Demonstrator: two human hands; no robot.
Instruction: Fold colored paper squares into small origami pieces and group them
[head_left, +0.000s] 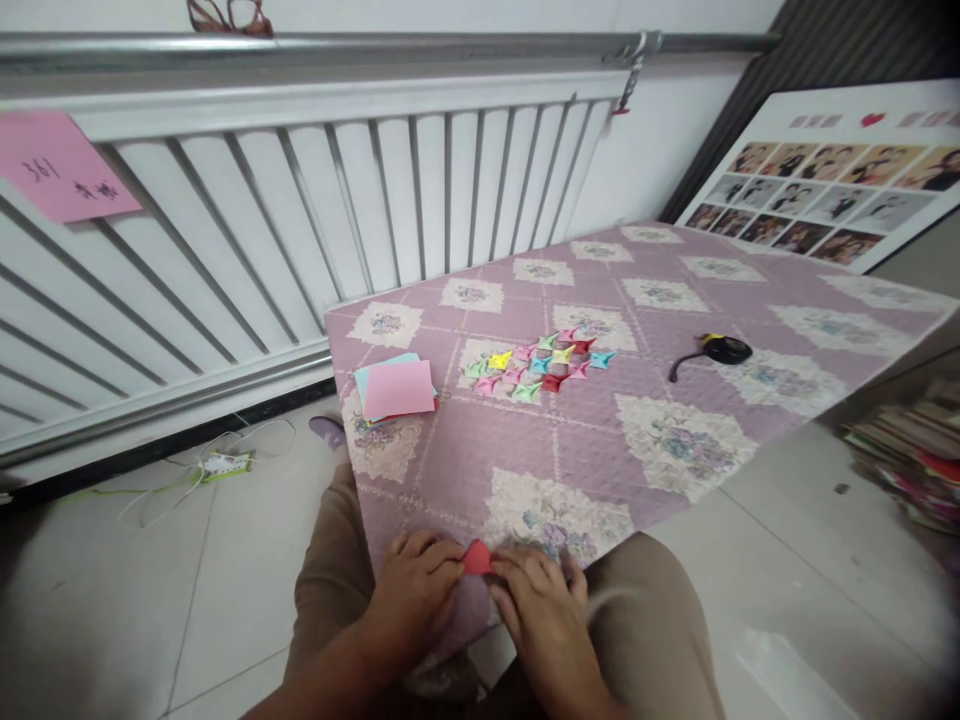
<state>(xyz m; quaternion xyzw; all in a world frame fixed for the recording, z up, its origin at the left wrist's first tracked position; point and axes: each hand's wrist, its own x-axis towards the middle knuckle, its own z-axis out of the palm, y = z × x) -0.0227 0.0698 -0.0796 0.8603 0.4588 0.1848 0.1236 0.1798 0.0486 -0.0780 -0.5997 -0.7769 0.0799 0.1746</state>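
Observation:
A small red folded paper (478, 558) lies at the near edge of the purple floral tablecloth (450, 460). My left hand (420, 590) holds its left side with the fingertips, and my right hand (540, 600) pinches its right side. Beyond my hands, several small folded paper pieces (539, 365) in yellow, green, pink, red and blue sit grouped in rows. A stack of coloured paper squares (399, 388), pink on top, rests at the table's left side.
A black and yellow tape measure (726, 349) with a strap lies on the right of the table. Behind stands a white radiator (420, 190) with a pink note (64, 168). A photo board (832, 180) leans at the back right.

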